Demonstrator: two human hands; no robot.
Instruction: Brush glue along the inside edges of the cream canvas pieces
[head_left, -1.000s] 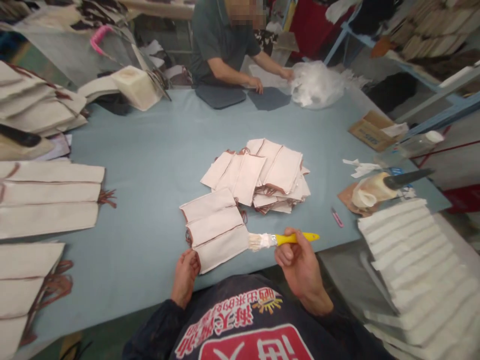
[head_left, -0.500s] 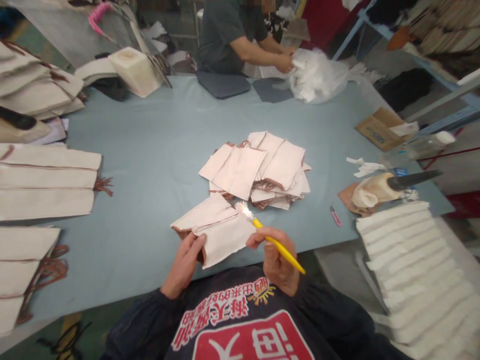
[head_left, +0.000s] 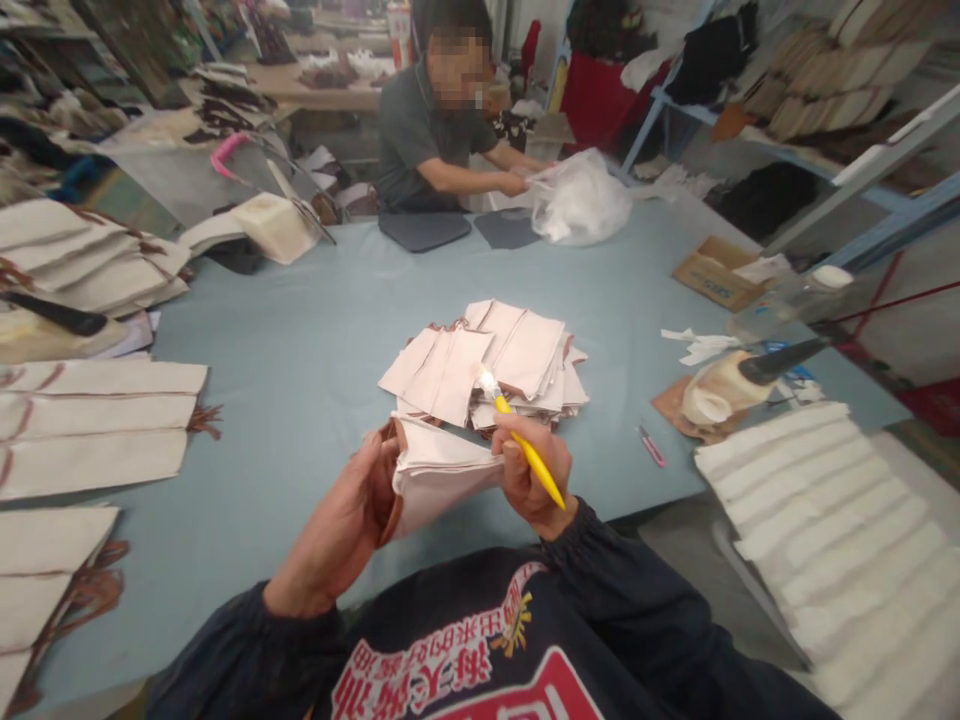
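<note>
Held up near the table's front edge is a cream panel with brown edging (head_left: 439, 470), folded over and partly opened at its left end. My left hand (head_left: 352, 520) grips that left end, some fingers hidden behind or inside the fold. My right hand (head_left: 534, 475) is closed around a yellow-handled brush (head_left: 534, 455), its white-coated bristles pointing away from me. The same hand touches the panel's right end. Just beyond lies a loose pile of similar cream panels (head_left: 517, 340).
More cream panels (head_left: 97, 430) are stacked at left. To the right are a small pink snipper (head_left: 651, 446), a glue-stained container with a dark handle (head_left: 712, 395), a cardboard box (head_left: 724, 275) and a row of pale strips (head_left: 832, 530). Across the table, a co-worker (head_left: 442, 130) handles a plastic bag (head_left: 581, 195).
The panel has been lifted off the table and folded, its left end now spread by my left hand. My right hand has closed on its right end, still with the brush. The view has tilted up.
</note>
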